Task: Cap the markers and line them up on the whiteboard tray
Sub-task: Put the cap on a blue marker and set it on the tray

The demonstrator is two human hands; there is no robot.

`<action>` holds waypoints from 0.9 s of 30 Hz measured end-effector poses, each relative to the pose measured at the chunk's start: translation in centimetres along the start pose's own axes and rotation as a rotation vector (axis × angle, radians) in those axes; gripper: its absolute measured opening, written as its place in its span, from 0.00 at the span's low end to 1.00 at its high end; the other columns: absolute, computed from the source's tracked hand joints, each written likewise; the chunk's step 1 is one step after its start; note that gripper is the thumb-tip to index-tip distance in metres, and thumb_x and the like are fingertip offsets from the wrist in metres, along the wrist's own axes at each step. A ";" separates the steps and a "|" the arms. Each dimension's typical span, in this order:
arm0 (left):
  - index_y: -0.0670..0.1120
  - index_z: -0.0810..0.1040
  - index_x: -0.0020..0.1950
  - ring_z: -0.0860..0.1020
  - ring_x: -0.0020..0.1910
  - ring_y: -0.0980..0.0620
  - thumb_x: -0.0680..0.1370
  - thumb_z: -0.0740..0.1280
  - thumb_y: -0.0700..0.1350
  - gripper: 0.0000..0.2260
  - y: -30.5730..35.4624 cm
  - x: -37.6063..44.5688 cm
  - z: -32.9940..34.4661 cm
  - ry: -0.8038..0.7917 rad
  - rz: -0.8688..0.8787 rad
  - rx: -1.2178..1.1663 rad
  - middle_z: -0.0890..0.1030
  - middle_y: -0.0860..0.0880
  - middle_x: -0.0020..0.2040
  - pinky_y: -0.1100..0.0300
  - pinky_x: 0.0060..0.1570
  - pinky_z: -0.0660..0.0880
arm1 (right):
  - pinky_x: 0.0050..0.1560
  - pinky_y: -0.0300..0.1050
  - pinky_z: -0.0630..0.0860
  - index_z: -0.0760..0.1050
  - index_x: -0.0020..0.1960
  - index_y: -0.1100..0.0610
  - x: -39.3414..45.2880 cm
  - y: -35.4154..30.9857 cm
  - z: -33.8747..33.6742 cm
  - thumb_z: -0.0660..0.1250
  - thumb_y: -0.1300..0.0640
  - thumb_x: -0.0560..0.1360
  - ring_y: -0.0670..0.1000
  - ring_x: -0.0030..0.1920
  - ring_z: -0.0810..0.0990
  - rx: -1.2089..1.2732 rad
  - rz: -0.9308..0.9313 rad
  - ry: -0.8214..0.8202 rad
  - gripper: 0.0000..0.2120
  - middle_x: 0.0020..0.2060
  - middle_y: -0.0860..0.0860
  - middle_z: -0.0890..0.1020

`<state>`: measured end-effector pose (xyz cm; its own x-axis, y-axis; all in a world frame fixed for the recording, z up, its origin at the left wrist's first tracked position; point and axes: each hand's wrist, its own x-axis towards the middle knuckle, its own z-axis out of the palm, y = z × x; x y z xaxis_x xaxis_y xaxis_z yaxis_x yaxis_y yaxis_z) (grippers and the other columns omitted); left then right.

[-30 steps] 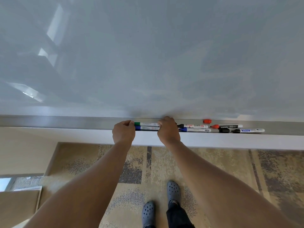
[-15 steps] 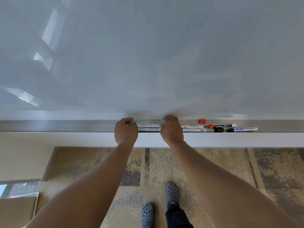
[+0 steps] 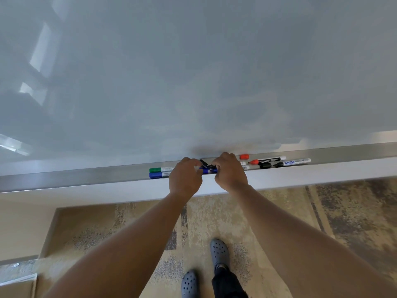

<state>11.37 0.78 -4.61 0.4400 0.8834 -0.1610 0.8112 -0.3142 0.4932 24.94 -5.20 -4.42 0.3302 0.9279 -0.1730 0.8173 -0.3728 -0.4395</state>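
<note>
Whiteboard: large, glossy, pale grey-white sheet; soft window reflections toward its left edge.
Floor: mottled tan and grey carpet with darker blocks; two grey perforated clogs stand on it below the hands.
Tray: long brushed-metal ledge running along the whiteboard's bottom edge, white front lip beneath.
Left hand: forearm reaches up to mid-tray; fingers curled in a pinch on the near end of a blue-bodied marker, held just above the tray.
Right hand: knuckles up, fingers bent and closed on the other end of the same marker; a small black piece shows between the two hands, what it is cannot be told.
Green marker: capped, white barrel, lying lengthwise at the tray's back edge, left of the left hand.
Blue marker: capped, lying parallel just in front of the green one, touching or nearly so.
Right-side group: red-tipped marker with black label toward the back edge; black-tipped marker with blue label in front of it; loose black cap beside its tip.
Red cap: small, rounded, loose at the tray's back edge, just right of the right hand.
Obstruction: right hand hides most of two more white barrels behind it.
</note>
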 end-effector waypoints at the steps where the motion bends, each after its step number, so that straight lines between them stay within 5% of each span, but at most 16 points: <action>1: 0.55 0.81 0.57 0.79 0.47 0.53 0.79 0.65 0.47 0.09 0.2 0.0 0.2 -0.012 0.020 0.026 0.79 0.53 0.55 0.61 0.40 0.74 | 0.52 0.50 0.75 0.78 0.57 0.58 -0.1 0.3 -0.2 0.65 0.67 0.70 0.56 0.53 0.72 -0.015 0.001 -0.014 0.17 0.53 0.55 0.76; 8: 0.54 0.79 0.61 0.78 0.54 0.51 0.76 0.70 0.48 0.13 0.3 0.1 1.3 -0.062 0.061 0.114 0.78 0.53 0.58 0.55 0.49 0.79 | 0.57 0.51 0.71 0.77 0.58 0.53 -0.8 1.9 -0.8 0.67 0.64 0.70 0.54 0.57 0.72 -0.111 -0.012 -0.081 0.18 0.54 0.51 0.76; 19: 0.52 0.76 0.65 0.78 0.55 0.50 0.76 0.71 0.46 0.17 0.3 0.7 1.9 -0.072 0.133 0.225 0.80 0.52 0.57 0.56 0.50 0.76 | 0.62 0.53 0.68 0.75 0.62 0.55 0.0 3.1 -0.8 0.65 0.67 0.69 0.55 0.62 0.67 -0.175 -0.012 -0.152 0.22 0.59 0.52 0.74; 27: 0.53 0.80 0.59 0.78 0.51 0.51 0.77 0.70 0.44 0.11 0.8 0.9 2.1 -0.055 0.113 0.195 0.81 0.53 0.53 0.57 0.46 0.76 | 0.61 0.54 0.69 0.77 0.60 0.53 0.6 3.4 -1.1 0.64 0.66 0.70 0.56 0.60 0.68 -0.218 -0.042 -0.171 0.20 0.56 0.53 0.74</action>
<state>13.19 0.60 -6.12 0.5481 0.8204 -0.1628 0.8125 -0.4760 0.3366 28.41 -5.90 -5.02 0.2243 0.9228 -0.3132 0.9171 -0.3086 -0.2523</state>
